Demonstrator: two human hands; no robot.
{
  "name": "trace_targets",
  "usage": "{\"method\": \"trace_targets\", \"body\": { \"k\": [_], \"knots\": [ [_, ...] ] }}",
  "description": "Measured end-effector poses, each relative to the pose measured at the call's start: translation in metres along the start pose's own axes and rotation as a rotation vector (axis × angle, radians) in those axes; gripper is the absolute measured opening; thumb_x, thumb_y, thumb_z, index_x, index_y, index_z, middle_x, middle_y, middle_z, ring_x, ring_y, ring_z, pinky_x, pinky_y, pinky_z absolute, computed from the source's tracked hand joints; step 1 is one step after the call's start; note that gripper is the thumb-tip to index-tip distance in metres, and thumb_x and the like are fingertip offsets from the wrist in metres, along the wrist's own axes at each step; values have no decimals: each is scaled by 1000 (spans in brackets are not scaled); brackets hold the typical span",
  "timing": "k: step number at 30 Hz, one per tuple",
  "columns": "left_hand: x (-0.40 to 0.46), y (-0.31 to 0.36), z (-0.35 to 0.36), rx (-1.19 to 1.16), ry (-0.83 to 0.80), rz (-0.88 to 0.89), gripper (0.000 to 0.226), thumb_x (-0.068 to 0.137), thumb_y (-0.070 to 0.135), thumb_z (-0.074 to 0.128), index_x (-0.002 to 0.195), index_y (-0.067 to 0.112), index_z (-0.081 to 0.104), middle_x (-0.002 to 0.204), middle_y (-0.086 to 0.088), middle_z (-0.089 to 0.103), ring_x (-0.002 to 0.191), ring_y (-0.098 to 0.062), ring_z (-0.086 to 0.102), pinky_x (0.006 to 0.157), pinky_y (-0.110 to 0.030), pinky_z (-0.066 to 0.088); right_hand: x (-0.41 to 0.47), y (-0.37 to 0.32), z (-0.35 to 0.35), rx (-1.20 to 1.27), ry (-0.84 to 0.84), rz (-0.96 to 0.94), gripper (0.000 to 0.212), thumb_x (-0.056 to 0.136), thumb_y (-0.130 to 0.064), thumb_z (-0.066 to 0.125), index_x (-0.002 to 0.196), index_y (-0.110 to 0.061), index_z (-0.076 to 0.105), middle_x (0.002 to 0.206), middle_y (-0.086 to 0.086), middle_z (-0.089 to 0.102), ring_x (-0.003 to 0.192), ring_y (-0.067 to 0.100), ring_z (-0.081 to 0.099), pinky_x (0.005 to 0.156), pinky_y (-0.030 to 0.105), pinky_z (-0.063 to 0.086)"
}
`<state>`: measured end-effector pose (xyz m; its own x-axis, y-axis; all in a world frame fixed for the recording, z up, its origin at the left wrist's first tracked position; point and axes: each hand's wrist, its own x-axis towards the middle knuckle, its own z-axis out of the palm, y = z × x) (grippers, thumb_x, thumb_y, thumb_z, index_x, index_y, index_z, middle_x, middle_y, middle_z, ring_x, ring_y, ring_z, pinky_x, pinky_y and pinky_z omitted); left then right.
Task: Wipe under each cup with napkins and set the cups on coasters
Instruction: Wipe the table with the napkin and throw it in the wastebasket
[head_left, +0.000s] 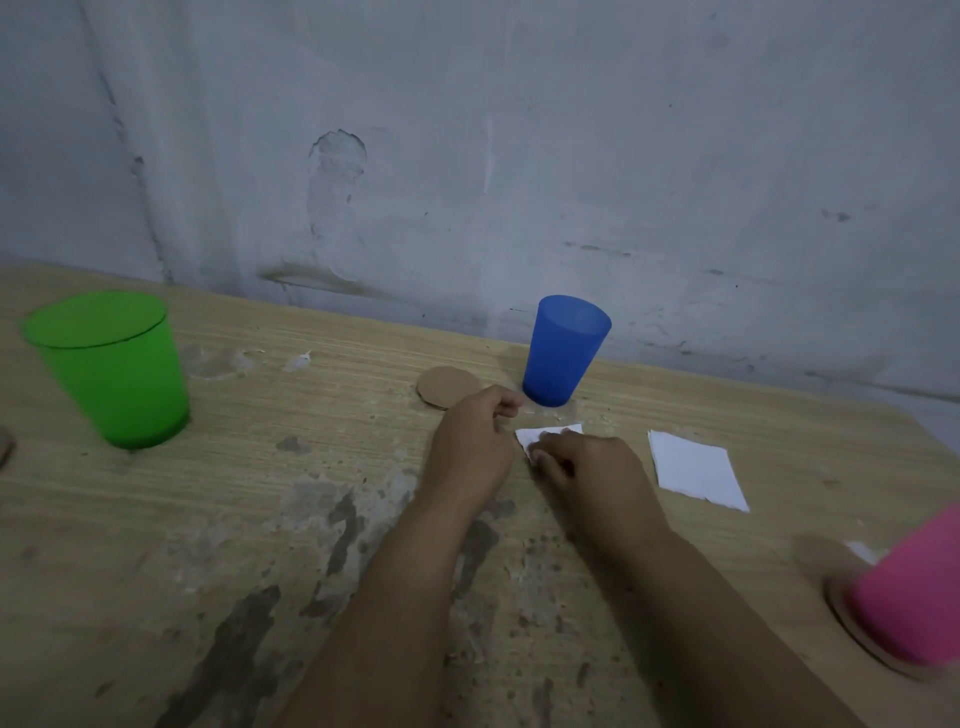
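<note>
Right hand (587, 462) lies on a small white napkin (545, 436), fingers curled over its near edge and pinching it against the worktop (260, 519). Left hand (475, 441) sits just beside it, fingers curled in; whether they catch the napkin's left corner or hold nothing, cannot tell.

Largest to smallest:
- Worktop, pale wood grain, stained and flaking, set against a grey wall.
- Green cup (111, 369), far left, upright, no coaster visible under it.
- Pink cup (914, 592), lower right edge, blurred, already standing on a cardboard coaster (852, 623).
- Blue cup (563, 351), upright, straight on the worktop near the wall.
- Spare napkin (696, 470), flat, right of both hands.
- Round coaster (447, 387), bare, just left of the blue cup.

Key relation: blue cup stands directly beyond the held napkin, a little away from the body, nearly touching the left hand's knuckles. Left hand is nearer both the cup and its coaster; right hand has the napkin. Likely split: left lifts the cup, right wipes beneath.
</note>
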<state>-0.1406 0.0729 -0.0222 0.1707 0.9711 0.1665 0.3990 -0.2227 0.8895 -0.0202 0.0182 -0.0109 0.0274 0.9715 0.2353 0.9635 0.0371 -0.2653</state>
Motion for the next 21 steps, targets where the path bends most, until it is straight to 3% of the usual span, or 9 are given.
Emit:
{"method": "trace_targets", "body": {
  "k": [4, 7, 11, 15, 19, 21],
  "knots": [
    [-1, -1, 1, 11, -2, 0, 49, 82, -12, 40, 113, 17, 63, 110, 3, 63, 102, -9, 57, 90, -23, 45, 8, -5, 6, -97, 10, -32, 27, 92, -15, 46, 102, -23, 69, 98, 2, 70, 87, 16, 59, 68, 22, 34],
    [0, -1, 1, 11, 5, 8, 49, 82, -12, 39, 113, 16, 63, 110, 2, 64, 103, -11, 58, 92, -27, 47, 9, -5, 3, -141, 5, -39, 31, 93, -13, 44, 112, -23, 67, 106, 2, 68, 95, 17, 58, 76, 22, 37],
    [1, -5, 2, 16, 5, 7, 51, 80, -14, 37, 111, 17, 64, 108, 2, 65, 103, -12, 59, 91, -27, 47, 2, -2, -7, -134, -33, -105, 30, 91, -16, 49, 113, -27, 66, 107, 1, 69, 93, 18, 60, 71, 21, 31],
    [1, -5, 3, 14, -4, -1, 50, 81, -13, 37, 110, 18, 64, 107, 3, 64, 102, -11, 59, 89, -26, 47, -4, 1, -14, -161, -80, -98, 30, 93, -18, 48, 117, -28, 64, 114, -1, 68, 99, 18, 60, 79, 23, 38],
    [2, -6, 3, -2, -14, 3, 50, 80, -12, 38, 109, 19, 64, 106, 3, 64, 102, -11, 59, 91, -28, 48, -8, 6, -22, -21, -105, -67, 28, 90, -15, 55, 112, -26, 68, 120, -8, 66, 107, 9, 60, 83, 9, 31],
    [1, -5, 3, -15, -19, 2, 49, 80, -11, 39, 109, 20, 64, 105, 4, 64, 101, -10, 59, 90, -28, 48, 1, 12, -26, 118, -9, 34, 24, 88, -10, 59, 106, -21, 71, 111, -5, 71, 97, 5, 61, 82, 8, 33]
  ]
}}
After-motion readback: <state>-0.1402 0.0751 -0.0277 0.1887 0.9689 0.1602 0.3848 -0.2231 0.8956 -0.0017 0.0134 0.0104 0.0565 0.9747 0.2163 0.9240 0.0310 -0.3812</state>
